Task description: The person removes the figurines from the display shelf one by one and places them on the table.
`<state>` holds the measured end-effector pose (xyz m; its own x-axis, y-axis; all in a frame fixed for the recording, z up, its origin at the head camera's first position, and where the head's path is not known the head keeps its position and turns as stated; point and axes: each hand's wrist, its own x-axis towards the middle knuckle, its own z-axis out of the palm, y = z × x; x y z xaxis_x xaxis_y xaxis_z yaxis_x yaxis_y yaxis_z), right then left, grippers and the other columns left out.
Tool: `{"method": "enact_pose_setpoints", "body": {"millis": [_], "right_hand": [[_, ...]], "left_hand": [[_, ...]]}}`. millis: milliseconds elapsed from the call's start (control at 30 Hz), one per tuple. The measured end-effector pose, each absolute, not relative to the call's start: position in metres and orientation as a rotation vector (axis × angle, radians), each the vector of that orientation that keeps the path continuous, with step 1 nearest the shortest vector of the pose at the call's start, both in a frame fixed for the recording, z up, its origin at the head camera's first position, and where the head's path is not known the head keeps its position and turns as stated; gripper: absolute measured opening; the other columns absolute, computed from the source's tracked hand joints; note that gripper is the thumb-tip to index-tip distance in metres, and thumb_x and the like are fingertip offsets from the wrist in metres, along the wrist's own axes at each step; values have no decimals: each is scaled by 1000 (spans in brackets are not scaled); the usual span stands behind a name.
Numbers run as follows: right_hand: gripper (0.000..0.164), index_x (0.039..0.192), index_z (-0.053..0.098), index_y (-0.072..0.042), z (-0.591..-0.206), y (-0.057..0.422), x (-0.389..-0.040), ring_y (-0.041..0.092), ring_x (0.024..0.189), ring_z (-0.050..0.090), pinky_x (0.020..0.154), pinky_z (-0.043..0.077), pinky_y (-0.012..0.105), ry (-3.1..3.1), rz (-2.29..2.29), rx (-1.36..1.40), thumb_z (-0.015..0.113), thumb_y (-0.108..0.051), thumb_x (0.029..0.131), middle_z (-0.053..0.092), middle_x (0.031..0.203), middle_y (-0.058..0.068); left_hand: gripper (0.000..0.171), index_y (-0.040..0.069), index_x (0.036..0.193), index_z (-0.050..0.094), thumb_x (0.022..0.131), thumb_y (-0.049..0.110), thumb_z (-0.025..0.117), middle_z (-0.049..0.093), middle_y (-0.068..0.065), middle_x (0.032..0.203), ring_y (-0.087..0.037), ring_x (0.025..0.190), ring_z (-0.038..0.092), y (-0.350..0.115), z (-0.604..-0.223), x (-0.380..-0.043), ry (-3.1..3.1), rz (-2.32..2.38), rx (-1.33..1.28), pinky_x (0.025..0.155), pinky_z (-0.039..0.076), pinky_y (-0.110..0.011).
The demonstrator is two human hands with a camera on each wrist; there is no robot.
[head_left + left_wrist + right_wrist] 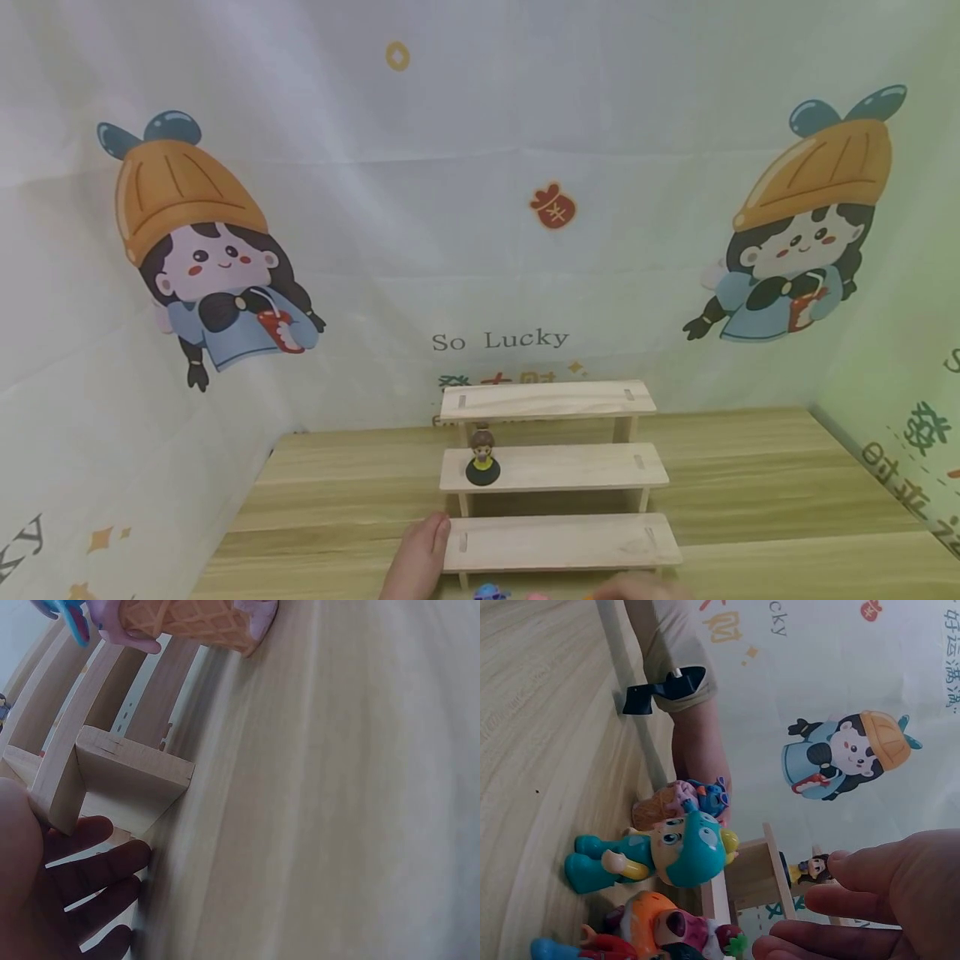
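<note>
A three-step wooden display stand (pixel 555 542) stands on the table. My left hand (pixel 420 557) is at the left end of its lowest step. In the left wrist view the fingers (pixel 101 870) extend loosely beside the end support, with the board's corner by the thumb. My right hand (pixel 877 900) has its fingers extended and holds nothing in the right wrist view; in the head view it is partly cut off in front of the stand. On the middle step's left end stands a small figurine (pixel 483 458) with a hair bun, yellow top and black base.
Several toy figures stand before the stand: a waffle-cone figure (pixel 654 810) with a blue sunglasses-wearing character, a teal-hooded doll (pixel 690 851), and an orange-and-pink one (pixel 645 922). A red-and-blue figure (pixel 622 949) is partly cut off. A printed cloth (pixel 360 208) hangs behind.
</note>
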<state>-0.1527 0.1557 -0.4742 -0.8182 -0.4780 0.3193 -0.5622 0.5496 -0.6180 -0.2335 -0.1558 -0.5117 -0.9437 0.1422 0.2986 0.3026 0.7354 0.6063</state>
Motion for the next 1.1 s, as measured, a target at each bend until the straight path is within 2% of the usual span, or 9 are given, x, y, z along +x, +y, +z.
{"method": "enact_pose_setpoints", "body": {"millis": [67,233,367,567,767,1100], "right_hand": [[11,89,69,-11,-460,152,-144,-5,73,58,56,49,18,-2559,1053,890,71,-21,85,67,81,-8],[8,90,69,-9,-451,154,-153,-2,75,60,59,50,19,-2459,947,974,71,-15,84,69,82,-5],[6,90,70,-12,-441,153,-159,1,79,62,63,52,22,-2472,904,988,70,-16,86,70,85,-5],[14,93,70,-7,-421,143,-167,0,81,63,62,54,20,-2633,1073,953,66,-20,91,71,89,3],[14,95,70,-12,-404,132,-175,0,79,62,66,54,25,-2704,1039,849,66,-24,90,71,88,-5],[11,92,70,-17,-395,118,-200,1,79,63,67,54,21,-2643,1003,832,66,-28,90,71,88,-9]], "left_hand": [[22,3,96,63,100,16,46,68,-14,93,-37,91,63,-156,-512,-233,-2706,-1006,-349,82,50,-51],[23,3,96,63,100,17,46,68,-14,93,-37,91,63,-157,-511,-232,-2709,-996,-345,82,50,-51],[23,3,96,63,100,17,46,68,-14,93,-37,91,63,-158,-511,-230,-2706,-988,-343,82,51,-51],[24,1,99,63,101,18,45,68,-18,98,-40,96,62,-159,-512,-229,-2708,-1010,-326,86,49,-54],[24,2,99,63,101,18,45,68,-17,98,-40,95,62,-160,-512,-229,-2716,-1012,-318,86,49,-54],[24,4,96,62,101,20,45,68,-13,94,-37,94,62,-158,-513,-232,-2721,-1032,-318,85,49,-52]]}}
